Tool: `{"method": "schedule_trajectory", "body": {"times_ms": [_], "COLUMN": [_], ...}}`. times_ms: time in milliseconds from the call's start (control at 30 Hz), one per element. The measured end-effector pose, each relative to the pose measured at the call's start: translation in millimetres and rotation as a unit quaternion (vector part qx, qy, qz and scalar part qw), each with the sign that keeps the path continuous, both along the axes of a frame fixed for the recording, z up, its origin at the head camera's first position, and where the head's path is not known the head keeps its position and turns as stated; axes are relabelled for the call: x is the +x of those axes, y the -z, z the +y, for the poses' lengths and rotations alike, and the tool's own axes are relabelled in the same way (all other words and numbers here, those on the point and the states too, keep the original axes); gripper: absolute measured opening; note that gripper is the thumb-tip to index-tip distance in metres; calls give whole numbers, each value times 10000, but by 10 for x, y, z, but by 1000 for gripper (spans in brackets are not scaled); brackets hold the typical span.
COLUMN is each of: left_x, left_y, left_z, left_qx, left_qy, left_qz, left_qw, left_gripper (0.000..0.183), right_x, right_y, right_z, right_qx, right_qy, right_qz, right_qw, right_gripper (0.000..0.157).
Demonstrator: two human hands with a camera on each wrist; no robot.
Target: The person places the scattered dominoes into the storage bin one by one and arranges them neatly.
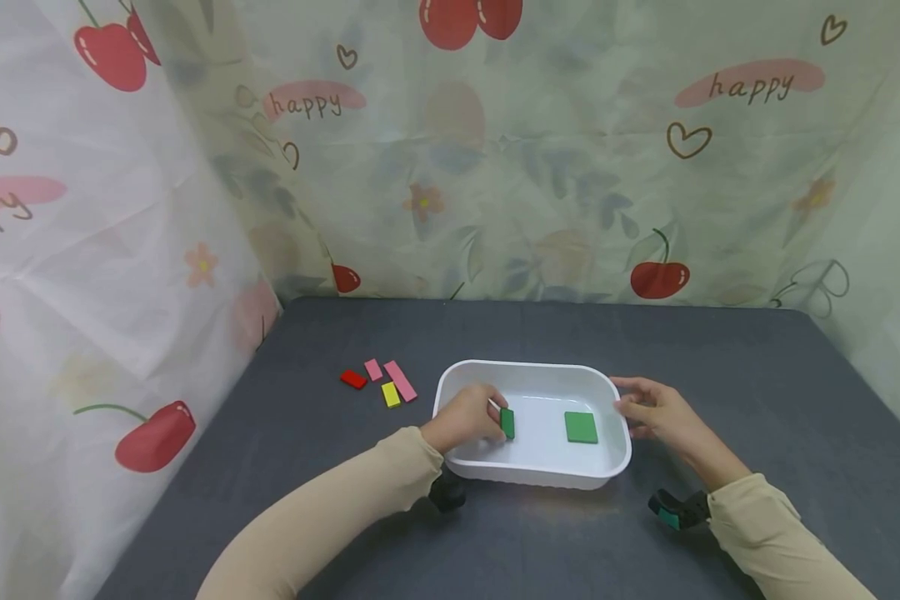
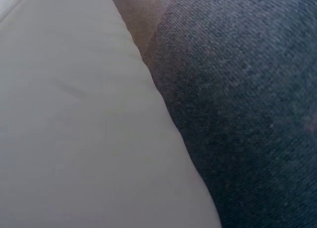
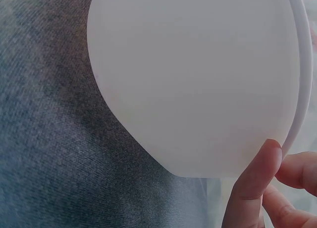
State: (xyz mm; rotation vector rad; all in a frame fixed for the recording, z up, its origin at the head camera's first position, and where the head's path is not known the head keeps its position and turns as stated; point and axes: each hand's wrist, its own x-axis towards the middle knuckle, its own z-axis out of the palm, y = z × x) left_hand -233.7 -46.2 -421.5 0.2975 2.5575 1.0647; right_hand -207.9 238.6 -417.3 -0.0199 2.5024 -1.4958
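In the head view, a white plastic basin stands on the dark table. My left hand reaches over its left side and holds a small green block between thumb and fingers, just inside. A flat green square lies on the basin floor to the right. My right hand holds the basin's right rim with thumb and fingers. The right wrist view shows the thumb against the outer wall and other fingertips at the rim. Only the beige sleeve and grey cloth fill the left wrist view; the left hand is hidden there.
Left of the basin lie a red block, a short pink piece, a long pink strip and a yellow piece. Printed curtains hang behind and beside the table. Dark straps sit below both wrists.
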Motion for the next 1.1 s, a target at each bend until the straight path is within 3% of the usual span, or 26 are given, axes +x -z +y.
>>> {"method": "schedule_trajectory", "body": {"times_ms": [333,1100], "left_x": [-10,-4], "left_y": [39,53], "left_z": [16,61], "left_qx": [-123,-409], "left_qy": [47,-148], "left_qz": [182,200], "left_qw": [9997,9989], "left_gripper": [39,40], "right_x": [6,-7], "right_y": [5,-9], "right_z": [-3,-8], "right_qx": [37,-27], "right_qy": [-6,-9], "right_qz": [63,-68], "right_qw": [10000,10000], "right_gripper": [56,56]}}
